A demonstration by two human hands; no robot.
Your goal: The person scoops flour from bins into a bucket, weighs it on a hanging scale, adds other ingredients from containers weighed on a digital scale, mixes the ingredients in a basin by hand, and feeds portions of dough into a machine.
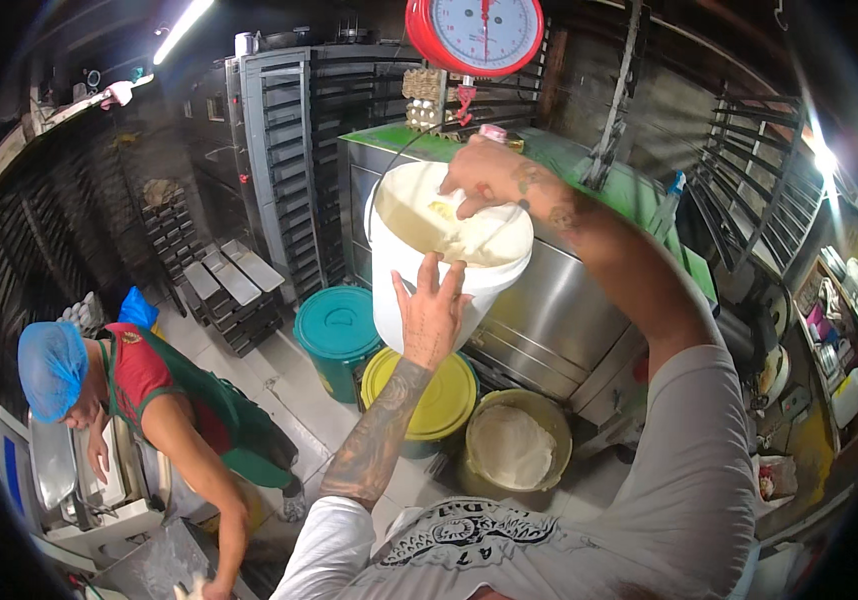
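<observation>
A white bucket (412,290) holds a pale cream substance (469,240), with a yellowish patch in it. My right hand (484,182) reaches into the bucket's top from the right, fingers bent closed on the cream substance. My left hand (432,312) lies against the outside of the bucket, fingers spread and reaching the front rim. A thin dark handle rises from the bucket's left side toward the red dial scale (424,30), which hangs overhead with a red hook (465,105) under it; whether the handle is on the hook I cannot tell.
Green-topped steel counter (559,330) behind; teal lidded bin (329,330), yellow lidded bin (404,385) and tub of pale powder (514,445) below. A co-worker in a blue hairnet (49,360) bends over trays at lower left. Racks (279,160), trays (234,275) and a cluttered shelf (844,370) surround.
</observation>
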